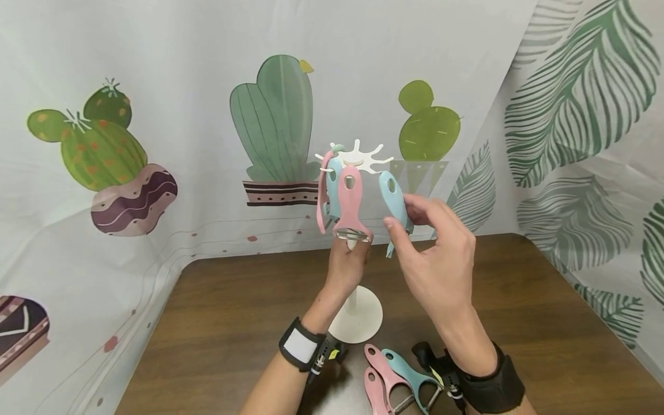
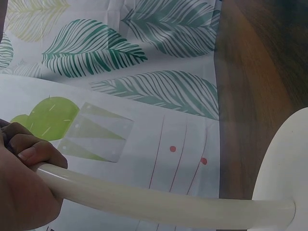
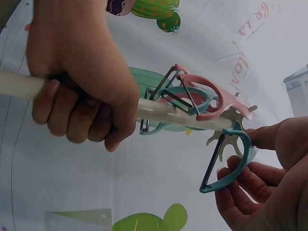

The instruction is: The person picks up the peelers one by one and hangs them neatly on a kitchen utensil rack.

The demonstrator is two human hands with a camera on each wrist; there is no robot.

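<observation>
My left hand (image 1: 346,262) grips the pole (image 2: 144,195) of a white stand, its fingers wrapped round it below the spoked hook top (image 1: 369,157). From the hooks hang a pink peeler (image 1: 350,202) in front, a blue peeler (image 1: 334,199) behind it and another pink peeler (image 1: 321,199) at the left. On the stand's right side, my right hand (image 1: 438,248) pinches a light blue peeler (image 1: 395,202) between thumb and fingers. Its holed handle end points up, right at a hook tip; its blade (image 3: 212,161) shows in the right wrist view.
The stand's round base (image 1: 365,323) is over the brown wooden table (image 1: 233,323). Near the front edge lie two pink peelers (image 1: 374,392) and a teal peeler (image 1: 410,372), beside my right wrist strap (image 1: 493,386). A cactus-print cloth (image 1: 197,115) hangs behind.
</observation>
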